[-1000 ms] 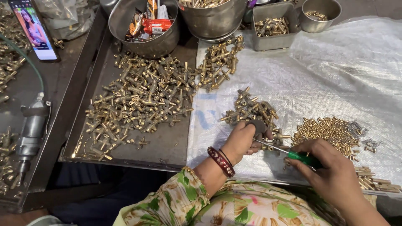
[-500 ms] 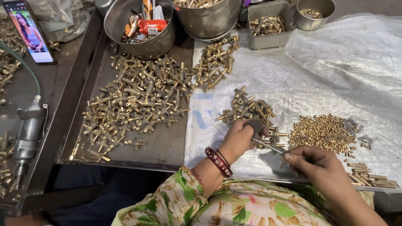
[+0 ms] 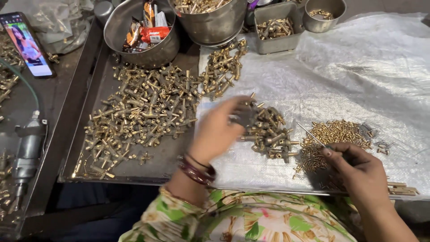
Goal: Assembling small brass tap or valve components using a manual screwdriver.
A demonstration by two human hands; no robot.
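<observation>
Both hands (image 3: 286, 148) higher than before

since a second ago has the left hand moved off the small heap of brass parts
Yes: the left hand has shifted left, to the small brass heap's left edge, toward the tray.

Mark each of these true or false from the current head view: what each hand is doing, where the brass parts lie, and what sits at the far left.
1. The left hand reaches into the small pile of brass fittings on the plastic sheet. True.
2. The right hand is empty. False: it holds a thin metal tool.
3. The big fittings heap lies in the dark tray. True.
4. The phone lies on the plastic sheet. False: it lies at far left, off the sheet.
5. The snack bowl holds brass parts. False: it holds wrappers.
</observation>
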